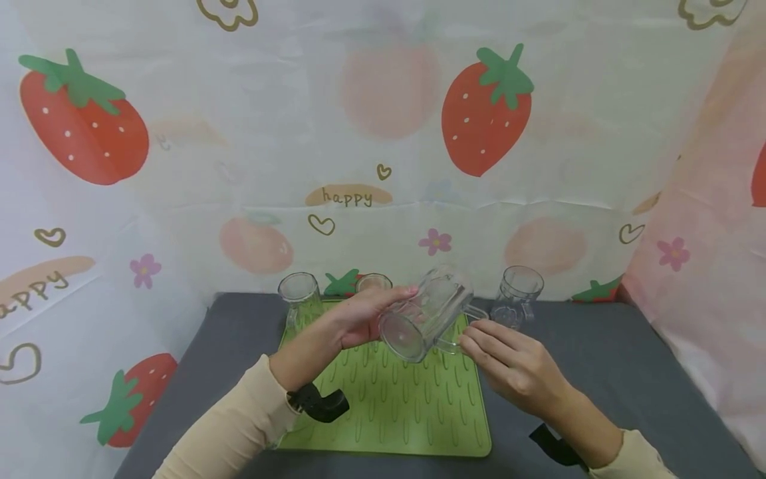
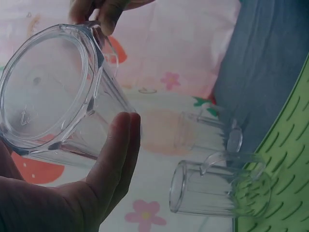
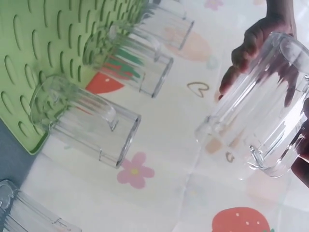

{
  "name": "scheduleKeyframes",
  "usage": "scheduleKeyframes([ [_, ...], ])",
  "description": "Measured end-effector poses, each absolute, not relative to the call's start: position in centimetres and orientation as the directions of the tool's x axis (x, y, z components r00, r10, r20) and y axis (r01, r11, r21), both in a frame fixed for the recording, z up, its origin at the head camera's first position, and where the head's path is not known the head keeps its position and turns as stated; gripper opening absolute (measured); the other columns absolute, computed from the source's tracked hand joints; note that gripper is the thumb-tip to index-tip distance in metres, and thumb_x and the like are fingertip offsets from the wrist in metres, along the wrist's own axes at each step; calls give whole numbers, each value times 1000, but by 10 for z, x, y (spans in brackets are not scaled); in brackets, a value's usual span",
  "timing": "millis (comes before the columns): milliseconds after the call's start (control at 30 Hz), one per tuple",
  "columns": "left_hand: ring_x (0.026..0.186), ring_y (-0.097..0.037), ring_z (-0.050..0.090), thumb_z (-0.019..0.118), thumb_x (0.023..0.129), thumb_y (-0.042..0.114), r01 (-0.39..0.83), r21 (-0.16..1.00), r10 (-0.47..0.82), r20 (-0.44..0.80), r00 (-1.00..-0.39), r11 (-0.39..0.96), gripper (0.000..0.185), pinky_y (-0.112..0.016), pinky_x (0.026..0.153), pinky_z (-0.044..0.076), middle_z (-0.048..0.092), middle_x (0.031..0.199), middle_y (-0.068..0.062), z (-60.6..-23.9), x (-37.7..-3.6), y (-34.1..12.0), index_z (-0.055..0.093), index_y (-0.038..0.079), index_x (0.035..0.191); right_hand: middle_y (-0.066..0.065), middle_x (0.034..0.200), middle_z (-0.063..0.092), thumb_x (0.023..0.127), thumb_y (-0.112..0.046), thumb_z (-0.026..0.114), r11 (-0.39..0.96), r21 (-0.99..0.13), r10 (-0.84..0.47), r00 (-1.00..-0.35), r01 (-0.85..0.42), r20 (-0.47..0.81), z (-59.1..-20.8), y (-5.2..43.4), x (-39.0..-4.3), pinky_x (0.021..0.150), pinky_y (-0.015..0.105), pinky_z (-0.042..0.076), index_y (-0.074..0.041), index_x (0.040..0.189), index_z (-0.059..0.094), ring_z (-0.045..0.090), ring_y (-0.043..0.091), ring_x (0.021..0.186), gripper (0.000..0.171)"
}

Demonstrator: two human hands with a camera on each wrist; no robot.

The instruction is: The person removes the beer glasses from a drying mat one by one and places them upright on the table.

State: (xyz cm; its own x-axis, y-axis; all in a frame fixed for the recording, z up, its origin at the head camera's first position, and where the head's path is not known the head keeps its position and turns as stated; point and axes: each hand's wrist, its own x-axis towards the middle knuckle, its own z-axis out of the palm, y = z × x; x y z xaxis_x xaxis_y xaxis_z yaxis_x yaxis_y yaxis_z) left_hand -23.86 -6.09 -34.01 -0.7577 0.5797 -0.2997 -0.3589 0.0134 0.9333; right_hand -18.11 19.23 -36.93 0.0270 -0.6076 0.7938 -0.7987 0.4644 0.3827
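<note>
A clear handled mug (image 1: 432,307) is held tilted above the green mat, its base toward the head camera. My left hand (image 1: 364,318) grips the mug's body near the base. In the left wrist view its fingers (image 2: 118,150) lie along the mug's side, and a small raised mark shows on the round base. My right hand (image 1: 516,367) pinches the handle from the right. Further clear mugs stand behind: one at the back left (image 1: 299,293), one partly hidden by my left hand (image 1: 374,282), and one at the back right (image 1: 519,293).
A ribbed green mat (image 1: 413,412) lies on the grey tabletop (image 1: 598,372). Three mugs stand in a row on it in the right wrist view, one nearest (image 3: 87,121); another mug (image 3: 34,212) is off the mat. A strawberry-printed cloth (image 1: 383,133) surrounds the table.
</note>
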Motion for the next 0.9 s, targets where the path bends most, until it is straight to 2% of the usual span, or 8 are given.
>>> scheduleKeyframes([
  [100, 108, -13, 68, 47, 102, 34, -377, 926, 572, -313, -758, 7, 53, -34, 84, 58, 48, 147, -16, -341, -238, -61, 40, 6, 147, 9, 87, 74, 101, -8, 49, 471, 318, -579, -17, -823, 815, -371, 190, -181, 68, 33, 58, -2, 94, 74, 71, 24, 81, 27],
  [167, 103, -13, 69, 48, 102, 34, -386, 923, 562, -319, -763, 0, 53, -35, 85, 58, 52, 143, -17, -342, -238, -61, 41, 6, 146, 9, 88, 74, 102, -12, 51, 470, 254, -553, -58, -845, 831, -372, 189, -181, 69, 33, 58, -2, 93, 75, 70, 24, 82, 27],
  [300, 88, -9, 71, 51, 101, 34, -398, 917, 538, -323, -779, -24, 52, -34, 80, 60, 68, 121, -15, -344, -238, -61, 45, 3, 142, 10, 90, 73, 101, -21, 54, 467, 125, -501, -145, -875, 853, -376, 187, -181, 73, 31, 57, -2, 93, 75, 68, 26, 87, 29],
  [433, 81, -9, 71, 51, 101, 33, -399, 916, 527, -318, -788, -44, 52, -30, 73, 60, 71, 102, -4, -344, -239, -60, 45, 1, 141, 9, 93, 72, 101, -24, 54, 463, 51, -463, -192, -885, 865, -378, 186, -182, 82, 27, 54, -3, 94, 74, 66, 25, 91, 31],
  [633, 82, -9, 71, 51, 100, 32, -401, 915, 524, -321, -789, -44, 53, -30, 73, 59, 69, 105, -6, -345, -239, -61, 42, 0, 142, 9, 96, 71, 99, -31, 56, 461, -24, -427, -245, -887, 870, -380, 184, -181, 97, 17, 45, -3, 97, 74, 63, 25, 94, 33],
  [900, 82, -8, 70, 50, 100, 32, -382, 923, 531, -302, -792, -45, 56, -29, 72, 59, 67, 104, -4, -343, -238, -61, 39, -1, 145, 10, 97, 72, 97, -32, 60, 431, -72, -377, -253, -899, 891, -382, 182, -182, 98, 17, 45, -3, 97, 74, 63, 26, 95, 33],
])
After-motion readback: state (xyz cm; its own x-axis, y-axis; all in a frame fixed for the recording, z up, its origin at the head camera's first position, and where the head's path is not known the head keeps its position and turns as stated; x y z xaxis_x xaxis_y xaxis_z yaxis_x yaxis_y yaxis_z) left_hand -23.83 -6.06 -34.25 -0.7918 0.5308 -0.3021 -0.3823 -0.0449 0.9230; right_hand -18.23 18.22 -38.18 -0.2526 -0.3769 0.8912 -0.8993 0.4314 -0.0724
